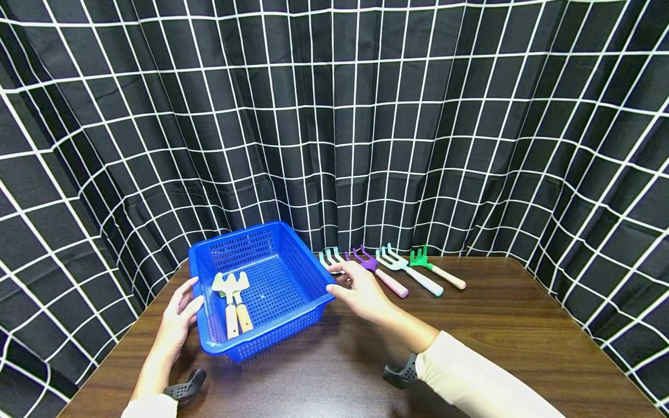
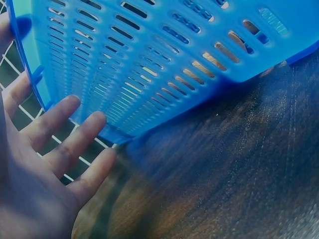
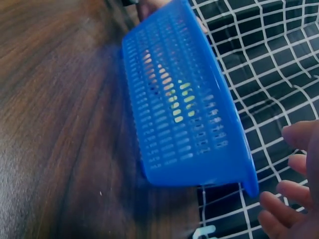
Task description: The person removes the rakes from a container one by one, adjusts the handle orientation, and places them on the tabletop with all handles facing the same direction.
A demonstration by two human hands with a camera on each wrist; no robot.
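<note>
Basket point(image 1: 277, 323), blue plastic: on the left part of the table point(image 1: 496, 331), between the hands; whether its base rests there cannot be told. Contents: two hand forks point(image 1: 231, 306), wooden handles, lying side by side. Left hand point(image 1: 176, 316): pinching the left rim. Right hand point(image 1: 360, 290): fingers loose, just beside the opposite rim. Step, as judged: positioning the basket; next move calls for two-sided, level support. Outside, right: purple fork point(image 1: 384, 277), white fork point(image 1: 413, 273), green fork point(image 1: 434, 269), half-hidden fork point(image 1: 337, 255).
</note>
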